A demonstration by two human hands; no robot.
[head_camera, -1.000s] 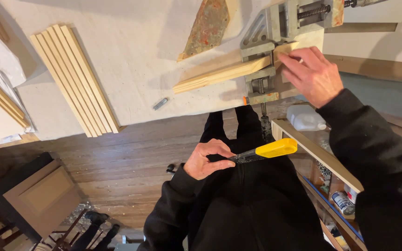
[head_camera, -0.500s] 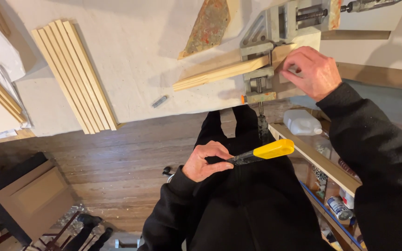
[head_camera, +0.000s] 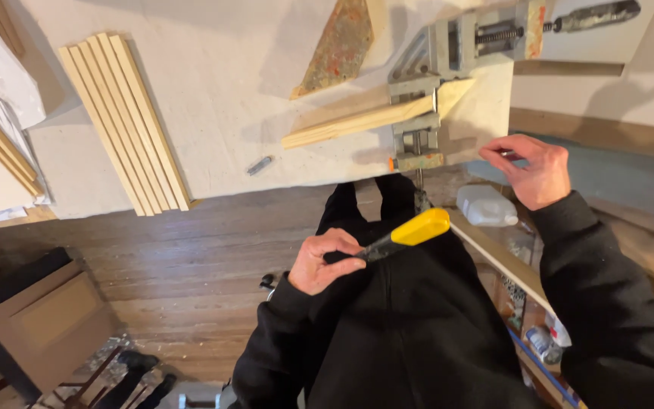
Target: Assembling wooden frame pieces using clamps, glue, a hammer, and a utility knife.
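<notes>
Left hand (head_camera: 327,261) grips yellow-handled tool (head_camera: 406,233); right hand (head_camera: 531,168) perhaps pinching something.

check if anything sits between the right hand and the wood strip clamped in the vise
Nothing visible does. The right hand hovers off the table edge, right of the vise holding the wood strip; only bare tabletop lies between. The left hand holds the yellow-handled tool lower down, clear.

stacked wooden strips (head_camera: 124,121), plastic jug (head_camera: 486,207)
</notes>
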